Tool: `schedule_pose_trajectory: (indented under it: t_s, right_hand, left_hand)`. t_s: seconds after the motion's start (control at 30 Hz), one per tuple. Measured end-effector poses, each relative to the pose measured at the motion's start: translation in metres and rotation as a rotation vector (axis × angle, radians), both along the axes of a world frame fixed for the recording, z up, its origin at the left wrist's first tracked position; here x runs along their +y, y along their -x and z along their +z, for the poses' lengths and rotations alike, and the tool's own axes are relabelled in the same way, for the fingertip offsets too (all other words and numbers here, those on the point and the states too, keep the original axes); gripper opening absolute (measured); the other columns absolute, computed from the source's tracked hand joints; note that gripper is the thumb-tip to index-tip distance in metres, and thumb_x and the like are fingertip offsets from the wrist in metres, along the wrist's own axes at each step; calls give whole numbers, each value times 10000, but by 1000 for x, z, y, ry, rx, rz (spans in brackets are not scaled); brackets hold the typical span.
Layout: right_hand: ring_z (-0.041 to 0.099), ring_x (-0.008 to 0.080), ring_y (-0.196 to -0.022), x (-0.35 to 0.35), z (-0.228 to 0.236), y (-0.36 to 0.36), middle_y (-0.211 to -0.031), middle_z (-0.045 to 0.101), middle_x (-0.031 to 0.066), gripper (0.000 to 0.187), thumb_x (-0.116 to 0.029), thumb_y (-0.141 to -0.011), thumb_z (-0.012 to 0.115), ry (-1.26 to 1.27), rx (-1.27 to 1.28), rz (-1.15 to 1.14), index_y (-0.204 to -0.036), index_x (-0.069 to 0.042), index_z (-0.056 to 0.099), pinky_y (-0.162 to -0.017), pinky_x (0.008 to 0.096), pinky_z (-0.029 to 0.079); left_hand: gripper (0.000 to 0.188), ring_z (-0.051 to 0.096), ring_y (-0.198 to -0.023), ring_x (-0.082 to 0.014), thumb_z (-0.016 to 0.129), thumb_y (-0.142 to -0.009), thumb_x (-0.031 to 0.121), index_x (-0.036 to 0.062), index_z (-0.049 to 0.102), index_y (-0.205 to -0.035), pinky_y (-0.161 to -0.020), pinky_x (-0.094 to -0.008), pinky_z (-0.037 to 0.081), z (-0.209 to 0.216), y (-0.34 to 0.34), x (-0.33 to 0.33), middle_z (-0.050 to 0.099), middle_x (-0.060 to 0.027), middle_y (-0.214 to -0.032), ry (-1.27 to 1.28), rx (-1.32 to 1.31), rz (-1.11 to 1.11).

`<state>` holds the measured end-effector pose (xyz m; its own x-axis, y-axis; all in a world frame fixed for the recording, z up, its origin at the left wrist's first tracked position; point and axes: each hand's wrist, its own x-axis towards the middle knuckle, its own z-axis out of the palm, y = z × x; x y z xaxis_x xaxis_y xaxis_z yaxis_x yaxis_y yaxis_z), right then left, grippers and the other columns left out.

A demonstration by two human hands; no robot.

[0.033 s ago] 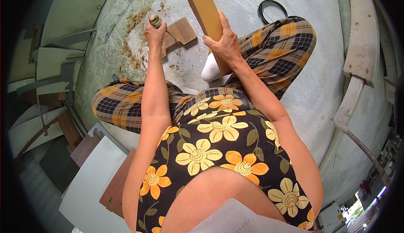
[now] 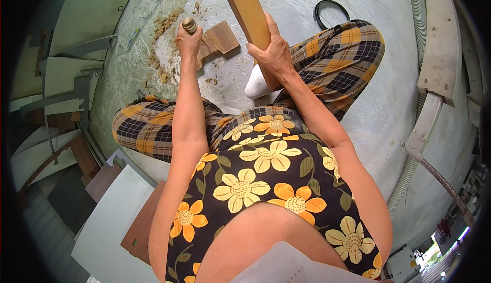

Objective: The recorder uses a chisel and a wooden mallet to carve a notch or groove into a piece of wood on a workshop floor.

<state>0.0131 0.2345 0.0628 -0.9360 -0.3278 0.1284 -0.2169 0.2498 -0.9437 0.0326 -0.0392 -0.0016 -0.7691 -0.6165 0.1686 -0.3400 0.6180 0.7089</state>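
My left hand (image 2: 189,45) is closed around an upright turned wooden handle (image 2: 190,25), whose rounded end sticks up out of the fist. What the handle belongs to is hidden beneath the hand. Just beside that fist, a brown notched piece of wood (image 2: 223,36) lies on the floor. My right hand (image 2: 276,53) grips a long, thick yellow-brown wooden bar (image 2: 246,9) near its lower end. The bar slants up and away to the left, past the upper picture edge, and its lower end is beside my white-socked foot (image 2: 257,84).
Wood shavings (image 2: 164,27) are scattered on the grey floor (image 2: 327,129) left of the notched piece. A black ring-shaped band (image 2: 318,17) lies beyond my right knee. Panels and boards (image 2: 110,221) stand along the left. A ribbed hose (image 2: 418,22) and a pale beam (image 2: 441,37) run along the right.
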Motion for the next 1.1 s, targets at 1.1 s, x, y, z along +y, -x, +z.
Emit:
schedule_pose_trajectory:
  t_s: [1.1]
  right_hand:
    - [622, 375, -1105, 0, -1, 1, -1255, 594, 226, 883, -283, -736, 717, -69, -89, 54, -1493, -131, 289, -964, 417, 497]
  left_hand:
    - [308, 677, -850, -277, 745, -806, 186, 44, 589, -1032, -774, -383, 534, 6, 10, 31, 693, -139, -908, 0, -65, -216]
